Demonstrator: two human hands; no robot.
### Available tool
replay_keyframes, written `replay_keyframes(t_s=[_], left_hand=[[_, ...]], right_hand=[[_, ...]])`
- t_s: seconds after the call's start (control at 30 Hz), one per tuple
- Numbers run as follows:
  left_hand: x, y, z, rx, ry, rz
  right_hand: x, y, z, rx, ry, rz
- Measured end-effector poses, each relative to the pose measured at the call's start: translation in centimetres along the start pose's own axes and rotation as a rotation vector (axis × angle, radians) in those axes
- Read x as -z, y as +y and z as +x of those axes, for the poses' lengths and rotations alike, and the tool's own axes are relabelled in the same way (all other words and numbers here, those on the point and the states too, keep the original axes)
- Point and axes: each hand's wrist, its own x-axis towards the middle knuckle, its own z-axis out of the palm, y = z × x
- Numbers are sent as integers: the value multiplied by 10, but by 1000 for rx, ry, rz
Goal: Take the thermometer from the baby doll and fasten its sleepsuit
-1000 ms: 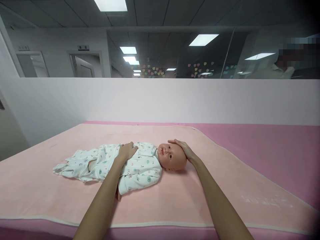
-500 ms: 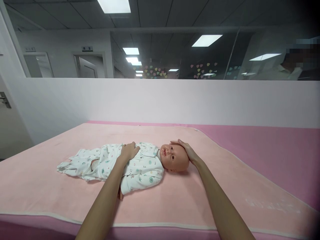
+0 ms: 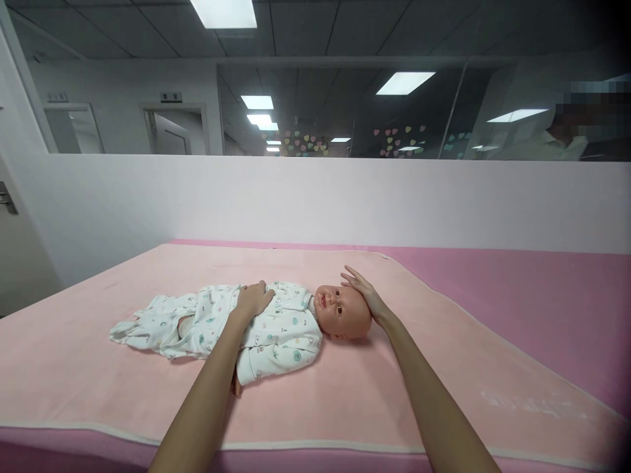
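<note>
A baby doll (image 3: 283, 332) in white printed clothes lies on its back, its head to the right and its legs to the left. My left hand (image 3: 254, 300) rests flat on the doll's belly, fingers stretched out. Against the top of the bald doll head (image 3: 348, 315) lies my right hand (image 3: 366, 293), open, with its fingers spread and some lifted off the forehead. Under the doll is a peach-coloured mat (image 3: 394, 401). One small doll hand shows below the near sleeve.
Pink padding (image 3: 557, 309) borders the mat at the right and front. Behind it stands a low white wall (image 3: 345, 200) with glass above. A door handle (image 3: 7, 197) is at the far left. Beyond the glass, at upper right, a person (image 3: 566, 141) is partly visible.
The fingers of my right hand have spread and lifted a little from the doll's forehead. My left hand stays on the belly.
</note>
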Motion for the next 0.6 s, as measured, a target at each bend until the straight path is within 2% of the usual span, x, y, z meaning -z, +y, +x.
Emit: replay_keyframes(t_s=[0.07,0.23,0.37,0.6], left_hand=[[0,0,0,0,1,-4],[-2,-1,1,-1,2,-20],[-1,-5,3,9,-25,-51],[2,-13,5,47,-78,-148]], right_hand=[[0,-1,-1,2,-6,-7],[-1,-5,-5,-35,-116,-29],[-2,-4,-4,-3,-57,-8],[-1,2,-1,20,-43,-24]])
